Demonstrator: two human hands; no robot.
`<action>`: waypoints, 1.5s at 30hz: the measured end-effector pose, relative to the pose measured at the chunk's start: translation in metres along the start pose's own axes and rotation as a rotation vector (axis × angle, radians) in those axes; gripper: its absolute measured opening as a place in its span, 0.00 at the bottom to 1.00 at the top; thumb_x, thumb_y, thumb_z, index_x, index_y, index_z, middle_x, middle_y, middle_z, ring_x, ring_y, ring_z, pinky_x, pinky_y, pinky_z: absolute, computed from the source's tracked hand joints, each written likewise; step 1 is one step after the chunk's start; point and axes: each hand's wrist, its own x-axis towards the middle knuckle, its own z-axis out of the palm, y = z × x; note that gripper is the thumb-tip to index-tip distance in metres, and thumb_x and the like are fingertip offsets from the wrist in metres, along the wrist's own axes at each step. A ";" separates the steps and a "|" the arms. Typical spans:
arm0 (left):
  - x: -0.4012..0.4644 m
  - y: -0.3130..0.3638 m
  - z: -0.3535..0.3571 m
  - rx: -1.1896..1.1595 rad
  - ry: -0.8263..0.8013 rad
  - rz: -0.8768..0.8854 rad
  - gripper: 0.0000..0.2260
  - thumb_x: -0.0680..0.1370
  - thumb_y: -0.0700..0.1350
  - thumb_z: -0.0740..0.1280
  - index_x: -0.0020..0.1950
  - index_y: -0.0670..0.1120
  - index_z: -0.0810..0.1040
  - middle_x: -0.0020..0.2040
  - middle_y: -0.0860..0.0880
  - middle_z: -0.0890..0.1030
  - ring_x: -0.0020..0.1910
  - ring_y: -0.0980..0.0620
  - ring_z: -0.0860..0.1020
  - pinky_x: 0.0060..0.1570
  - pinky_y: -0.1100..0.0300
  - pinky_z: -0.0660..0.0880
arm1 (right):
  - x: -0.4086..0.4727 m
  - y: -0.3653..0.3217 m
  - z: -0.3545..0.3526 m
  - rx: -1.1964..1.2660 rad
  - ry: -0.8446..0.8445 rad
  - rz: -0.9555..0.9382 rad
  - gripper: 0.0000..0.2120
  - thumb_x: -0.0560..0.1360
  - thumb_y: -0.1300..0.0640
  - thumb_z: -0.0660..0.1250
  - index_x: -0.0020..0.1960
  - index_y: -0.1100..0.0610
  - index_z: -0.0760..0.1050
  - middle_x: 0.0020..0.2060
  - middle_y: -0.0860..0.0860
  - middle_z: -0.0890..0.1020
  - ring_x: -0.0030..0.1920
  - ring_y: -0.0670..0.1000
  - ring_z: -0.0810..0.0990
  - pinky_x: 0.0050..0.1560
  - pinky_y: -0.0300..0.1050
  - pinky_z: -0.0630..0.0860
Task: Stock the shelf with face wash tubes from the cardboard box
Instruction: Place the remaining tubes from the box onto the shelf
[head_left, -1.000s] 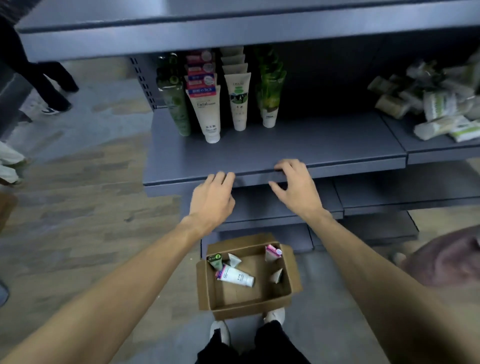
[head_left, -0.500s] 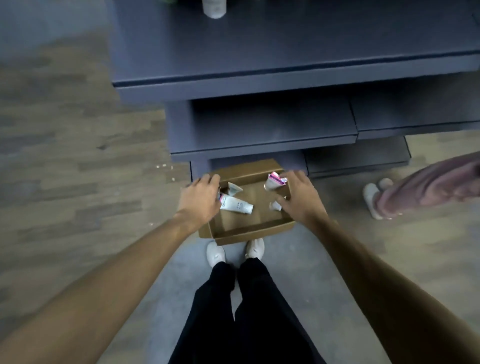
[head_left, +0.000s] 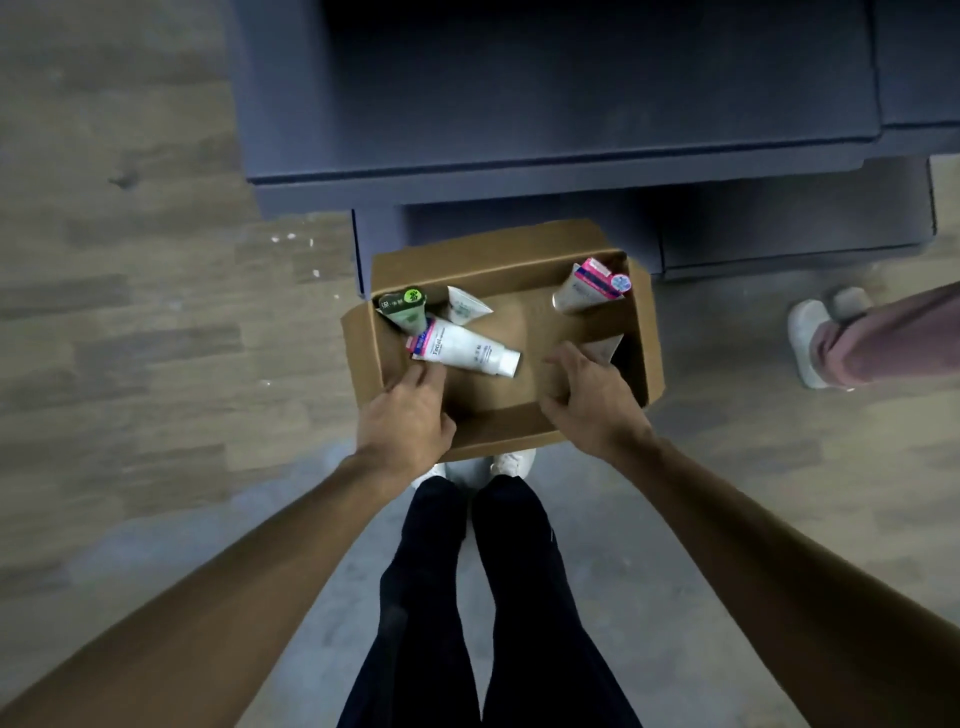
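Observation:
An open cardboard box (head_left: 519, 260) sits on the floor in front of my feet, below the grey shelf (head_left: 545, 171). Inside lie a white tube with a pink end (head_left: 467, 351), a green tube (head_left: 405, 306), a small pale tube (head_left: 465, 306), a pink-topped tube (head_left: 595, 286) at the right corner and a beige tube (head_left: 605, 345) by the right wall. My left hand (head_left: 405, 421) reaches into the box, fingertips touching the white tube's pink end. My right hand (head_left: 592, 400) is spread over the box floor beside the beige tube, holding nothing.
Another person's white shoe (head_left: 808, 338) and pink trouser leg (head_left: 893, 343) stand on the floor to the right of the box. My own black-trousered legs (head_left: 467, 597) and white shoes are just behind the box. Wood-pattern floor lies to the left.
My view has tilted down from the shelf to the box. Both hands left the shelf edge, came down to the box rim, and now reach inside it.

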 end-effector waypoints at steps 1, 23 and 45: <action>0.002 -0.001 0.006 -0.025 0.016 -0.004 0.14 0.74 0.47 0.67 0.58 0.48 0.71 0.54 0.49 0.76 0.52 0.45 0.79 0.43 0.55 0.74 | 0.011 -0.002 0.009 -0.023 -0.006 -0.016 0.20 0.74 0.55 0.69 0.64 0.54 0.70 0.60 0.54 0.75 0.57 0.55 0.77 0.55 0.48 0.74; 0.061 -0.033 0.005 0.002 0.339 -0.002 0.22 0.74 0.38 0.67 0.67 0.43 0.69 0.59 0.44 0.72 0.57 0.44 0.70 0.57 0.51 0.70 | 0.110 0.003 0.116 -0.347 -0.038 0.071 0.26 0.75 0.55 0.70 0.67 0.58 0.61 0.63 0.58 0.71 0.61 0.59 0.74 0.58 0.53 0.73; 0.087 -0.025 0.018 0.000 0.150 -0.014 0.12 0.77 0.43 0.68 0.60 0.47 0.74 0.52 0.46 0.78 0.48 0.41 0.80 0.44 0.50 0.79 | 0.115 0.014 0.106 -0.237 -0.100 0.123 0.27 0.73 0.57 0.72 0.68 0.60 0.65 0.63 0.59 0.71 0.63 0.60 0.72 0.60 0.50 0.72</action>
